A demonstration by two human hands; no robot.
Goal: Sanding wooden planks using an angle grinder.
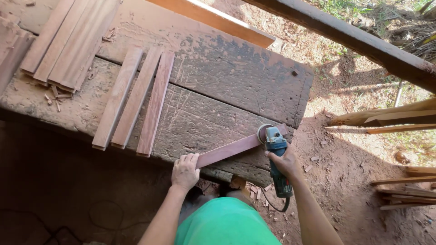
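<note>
A reddish wooden slat [232, 149] lies slanted across the near edge of a worn, dusty workbench [218, 77]. My left hand [185, 171] presses down on its near end. My right hand [285, 162] grips a blue-green angle grinder [277, 159], whose sanding disc [264, 132] rests on the slat's far end. The grinder's cord hangs down behind my right forearm.
Three similar slats [136, 100] lie side by side on the bench to the left, with a stack of more boards [63, 43] at the far left. Wood offcuts litter the red dirt ground. Loose planks [386, 118] lie at the right, under a dark beam [363, 43].
</note>
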